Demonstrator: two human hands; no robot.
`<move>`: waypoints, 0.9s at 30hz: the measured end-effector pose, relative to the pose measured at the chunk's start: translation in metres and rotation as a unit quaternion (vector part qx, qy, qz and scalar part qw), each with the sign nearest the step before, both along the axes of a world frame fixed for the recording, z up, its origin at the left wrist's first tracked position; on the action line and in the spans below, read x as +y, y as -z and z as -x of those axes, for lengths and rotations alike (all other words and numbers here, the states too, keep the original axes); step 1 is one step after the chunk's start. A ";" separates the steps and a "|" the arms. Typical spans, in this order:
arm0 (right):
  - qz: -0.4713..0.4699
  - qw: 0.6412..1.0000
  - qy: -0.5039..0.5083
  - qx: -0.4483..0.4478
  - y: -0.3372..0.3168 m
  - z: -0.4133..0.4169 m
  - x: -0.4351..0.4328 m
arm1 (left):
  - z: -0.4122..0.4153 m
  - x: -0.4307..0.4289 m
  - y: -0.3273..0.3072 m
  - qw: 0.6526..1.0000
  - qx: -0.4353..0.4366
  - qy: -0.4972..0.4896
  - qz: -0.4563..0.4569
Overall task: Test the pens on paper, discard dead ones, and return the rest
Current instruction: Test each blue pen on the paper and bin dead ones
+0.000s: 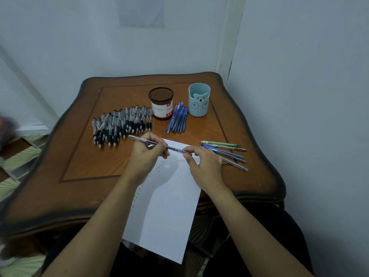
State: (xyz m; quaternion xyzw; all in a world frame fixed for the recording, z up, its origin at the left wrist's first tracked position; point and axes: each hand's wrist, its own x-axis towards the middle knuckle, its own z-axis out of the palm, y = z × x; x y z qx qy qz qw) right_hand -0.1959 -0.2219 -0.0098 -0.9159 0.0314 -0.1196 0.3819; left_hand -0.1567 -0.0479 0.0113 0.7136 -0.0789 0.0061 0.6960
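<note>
My left hand (146, 154) grips a clear-barrelled pen (139, 139) by its middle and holds it level above the white paper (167, 206). My right hand (203, 162) pinches the same pen's blue tip end. Small ink marks run down the paper's left side. A big heap of black-grip pens (119, 122) lies at the left. A bundle of blue pens (178, 119) lies between the black mesh holder (161, 102) and the light blue bear cup (199, 99). A few loose pens (225, 151), one of them green, lie right of the paper.
The brown wooden table (79, 166) stands in a corner, with walls behind it and close on the right. The paper hangs over the table's near edge. Patterned floor shows at the left.
</note>
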 end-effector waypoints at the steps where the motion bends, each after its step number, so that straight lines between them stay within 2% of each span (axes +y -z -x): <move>1: 0.004 1.000 -0.008 -0.007 -0.001 0.001 0.001 | 0.001 -0.001 0.000 1.000 0.001 0.009 -0.013; 6: -0.076 0.995 -0.048 -0.042 -0.002 0.000 0.003 | 0.005 -0.003 0.000 0.999 0.024 0.027 -0.016; 10: -0.084 0.995 -0.036 -0.036 -0.003 -0.001 0.006 | 0.004 -0.005 0.005 0.999 0.036 0.027 0.007; 17: -0.097 0.994 -0.045 -0.014 0.002 -0.001 0.004 | -0.003 -0.003 0.010 0.998 0.047 0.033 -0.018; 19: -0.064 0.996 -0.060 0.027 0.001 -0.004 0.000 | -0.008 -0.003 0.012 0.999 0.047 0.006 -0.024; 21: 0.012 0.995 -0.080 0.053 0.002 -0.005 -0.008 | -0.014 -0.004 0.014 0.996 0.035 -0.050 -0.059; 24: 0.123 0.980 -0.151 0.046 0.007 -0.007 -0.020 | -0.023 -0.006 0.015 0.993 0.025 -0.098 -0.066; 27: 0.184 0.959 -0.211 0.048 0.015 -0.010 -0.028 | -0.035 -0.011 0.011 0.991 0.032 -0.120 -0.049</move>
